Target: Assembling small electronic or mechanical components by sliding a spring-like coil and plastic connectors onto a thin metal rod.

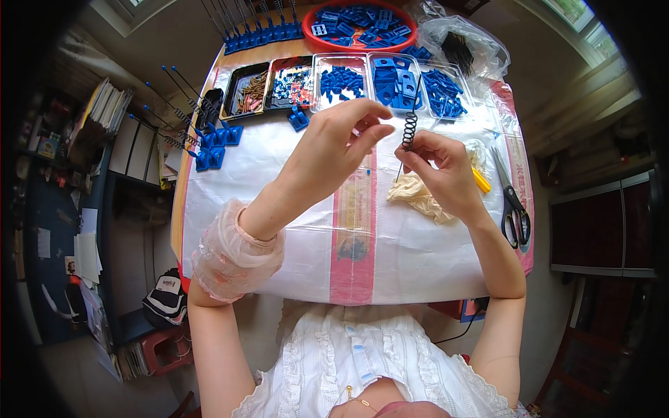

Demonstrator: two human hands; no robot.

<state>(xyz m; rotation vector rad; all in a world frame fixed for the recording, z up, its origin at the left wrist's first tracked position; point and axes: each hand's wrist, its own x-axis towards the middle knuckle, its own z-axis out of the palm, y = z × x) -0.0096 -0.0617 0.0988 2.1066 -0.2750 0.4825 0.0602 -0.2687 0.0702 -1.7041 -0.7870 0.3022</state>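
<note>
The right hand pinches a slightly tilted black spring by its lower end, over the table; the left hand, thumb and fingers parted, is just beside it. Beyond, two black trays hold brownish pins and small blue-and-white pieces; three clear trays hold blue parts. Behind, a red basin holds blue plates.

Soft daylight, dark fisheye-bent edges

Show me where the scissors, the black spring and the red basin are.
Scissors (513, 198), head view: upper part of the black handles.
Black spring (410, 130), head view: middle of its coils.
Red basin (359, 49), head view: near rim.
</note>
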